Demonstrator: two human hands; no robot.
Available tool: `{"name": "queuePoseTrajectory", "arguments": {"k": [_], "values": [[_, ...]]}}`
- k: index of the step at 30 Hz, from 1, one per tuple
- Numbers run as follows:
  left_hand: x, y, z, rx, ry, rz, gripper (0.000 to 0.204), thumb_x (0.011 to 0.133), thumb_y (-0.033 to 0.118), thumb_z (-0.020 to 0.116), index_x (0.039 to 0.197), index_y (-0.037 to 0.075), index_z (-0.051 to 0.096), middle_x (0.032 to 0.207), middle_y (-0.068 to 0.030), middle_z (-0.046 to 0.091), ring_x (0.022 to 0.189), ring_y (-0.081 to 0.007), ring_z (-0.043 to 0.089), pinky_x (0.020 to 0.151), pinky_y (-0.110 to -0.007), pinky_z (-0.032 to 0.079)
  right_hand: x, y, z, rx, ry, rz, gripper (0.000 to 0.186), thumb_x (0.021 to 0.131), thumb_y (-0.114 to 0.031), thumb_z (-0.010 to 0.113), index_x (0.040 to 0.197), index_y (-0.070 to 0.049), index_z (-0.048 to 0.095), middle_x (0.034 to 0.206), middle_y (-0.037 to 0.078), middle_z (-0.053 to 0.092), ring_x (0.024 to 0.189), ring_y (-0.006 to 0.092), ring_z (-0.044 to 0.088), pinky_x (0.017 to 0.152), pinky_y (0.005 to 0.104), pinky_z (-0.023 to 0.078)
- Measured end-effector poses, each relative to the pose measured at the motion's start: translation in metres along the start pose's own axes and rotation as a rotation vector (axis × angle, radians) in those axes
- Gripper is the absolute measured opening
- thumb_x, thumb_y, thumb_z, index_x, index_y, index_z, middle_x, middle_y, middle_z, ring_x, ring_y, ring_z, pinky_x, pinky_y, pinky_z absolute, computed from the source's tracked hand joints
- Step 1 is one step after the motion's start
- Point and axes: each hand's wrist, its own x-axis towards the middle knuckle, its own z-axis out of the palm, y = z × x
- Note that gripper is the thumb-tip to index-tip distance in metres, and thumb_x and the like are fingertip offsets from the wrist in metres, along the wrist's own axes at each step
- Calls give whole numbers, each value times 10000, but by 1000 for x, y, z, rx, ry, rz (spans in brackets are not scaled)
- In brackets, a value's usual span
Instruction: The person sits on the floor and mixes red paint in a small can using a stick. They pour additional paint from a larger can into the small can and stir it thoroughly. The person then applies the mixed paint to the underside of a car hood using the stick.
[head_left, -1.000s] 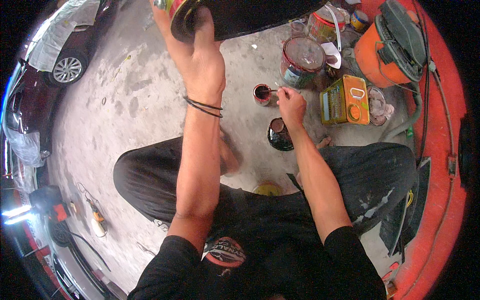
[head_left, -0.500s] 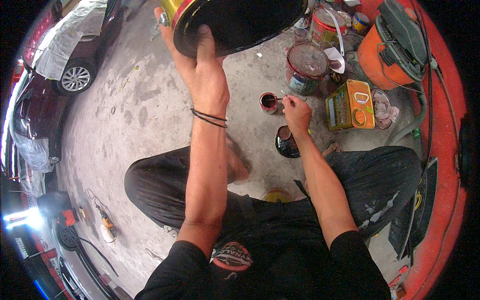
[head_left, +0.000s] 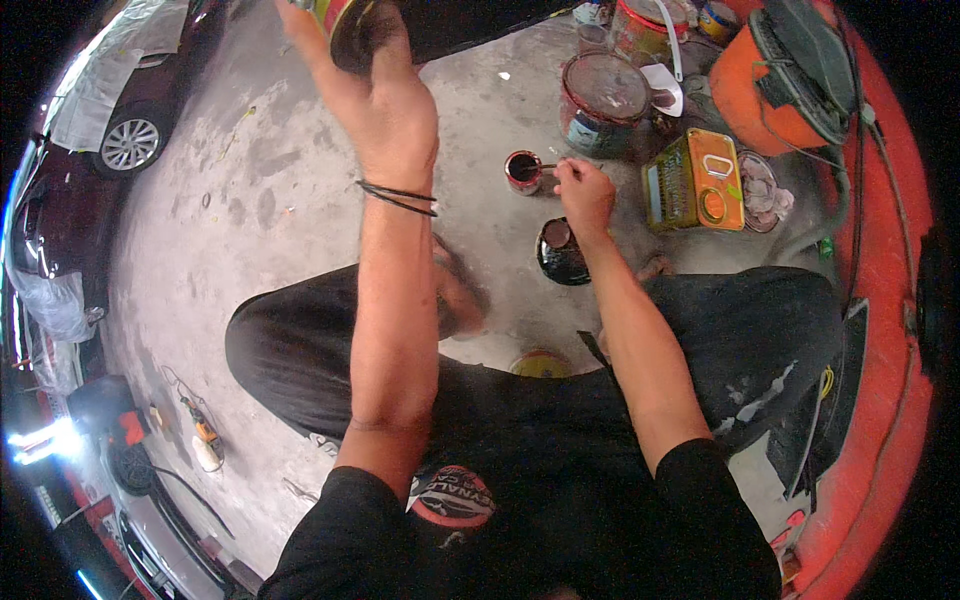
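At the upper edge my left hand point(head_left: 385, 105) grips the rim of a large yellow-and-red can point(head_left: 340, 14). Its wide dark face is partly cut off by the picture's edge. My right hand point(head_left: 587, 192) pinches a thin stick point(head_left: 546, 168), whose far end reaches into a small open can point(head_left: 523, 187) of dark liquid on the floor. Just below that hand lies a round, glossy black lid or dish point(head_left: 566, 262) with a smaller brown disc at its upper side. I sit with my knees spread around these things.
A large paint-stained pail point(head_left: 604, 88), a yellow rectangular tin point(head_left: 692, 182) and an orange bucket-shaped machine point(head_left: 765, 85) stand to the right. Behind them are a red pail point(head_left: 645, 30) and a white scoop point(head_left: 664, 92). Cars line the left; a power tool point(head_left: 202, 430) lies on the concrete.
The large can and my left hand have moved up and left in the picture, so more of the can is cut off. The whole view has shifted slightly; my right hand still holds the stick.
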Motion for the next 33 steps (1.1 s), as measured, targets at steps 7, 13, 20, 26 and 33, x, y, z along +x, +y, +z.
{"name": "queuePoseTrajectory", "arguments": {"k": [7, 13, 20, 26, 33], "values": [[-1, -6, -22, 37, 69, -48, 431, 1018, -49, 665, 1427, 68, 592, 1371, -169, 679, 1245, -334, 700, 938, -511, 685, -3, 4, 18, 127, -15, 107, 291, 957, -313, 735, 1041, -51, 831, 772, 125, 794, 704, 264, 790, 746, 411, 602], [-1, 7, -1, 12, -33, -41, 899, 1029, -34, 662, 1745, 224, 184, 1496, -98, 588, 1310, -228, 636, 1074, -421, 586, 2, 13, 14, -52, 4, 138, 271, 905, -328, 775, 999, -79, 824, 879, 141, 812, 837, 327, 794, 818, 445, 609], [2, -5, -24, 74, 71, -57, 477, 1022, -13, 690, 1467, 104, 561, 1403, -138, 663, 1270, -333, 682, 1002, -520, 648, -3, 8, 12, -290, -18, 42, 265, 880, -337, 781, 1003, -102, 791, 993, 165, 808, 952, 397, 772, 855, 503, 599], [6, -10, -26, 39, 69, -59, 508, 1013, -30, 685, 1480, 114, 548, 1398, -112, 660, 1263, -308, 686, 975, -496, 666, 12, 21, 19, -215, -119, 71, 235, 894, -312, 772, 985, -96, 784, 907, 128, 815, 888, 362, 780, 828, 491, 597], [-1, -10, -25, 40, 106, -71, 657, 1043, 32, 684, 1628, 163, 415, 1523, -74, 563, 1335, -251, 608, 1037, -430, 587, 11, 18, 7, -284, -99, 44, 217, 904, -293, 766, 981, -91, 791, 844, 92, 817, 843, 313, 792, 806, 455, 599]]}}
